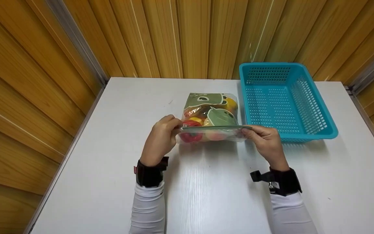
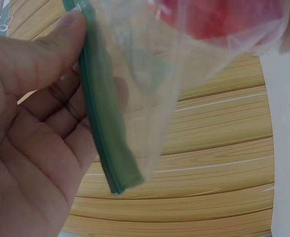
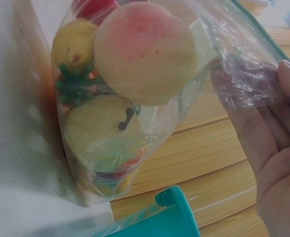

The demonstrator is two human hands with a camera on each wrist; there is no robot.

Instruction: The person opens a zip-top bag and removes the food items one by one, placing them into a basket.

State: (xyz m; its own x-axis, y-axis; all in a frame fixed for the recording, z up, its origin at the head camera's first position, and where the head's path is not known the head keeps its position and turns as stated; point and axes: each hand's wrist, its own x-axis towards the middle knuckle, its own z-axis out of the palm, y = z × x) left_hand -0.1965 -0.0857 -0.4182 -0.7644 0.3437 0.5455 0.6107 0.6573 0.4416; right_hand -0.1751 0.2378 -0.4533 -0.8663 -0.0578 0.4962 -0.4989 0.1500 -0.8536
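Both our left hand (image 1: 163, 137) and right hand (image 1: 267, 142) pinch the bag (image 1: 211, 117) by its green seal (image 1: 213, 127); we should hold that taut between our fingertips.

Bag (image 1: 219, 117), clear, green-printed, red and yellow items (image 1: 191, 137) inside; zip edge (image 1: 213, 127) pinched at its ends by left hand (image 1: 162, 138) and right hand (image 1: 267, 143). Basket (image 1: 273, 104), teal, slotted, right of bag, on white bench (image 1: 109, 146). Wall (image 1: 193, 39) behind, wood-slatted. Wrist straps (image 1: 149, 174), black.

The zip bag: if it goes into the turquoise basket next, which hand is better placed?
Probably the right hand: it pinches the end of the zip bag nearer the turquoise basket; the left hand pinches the other end.
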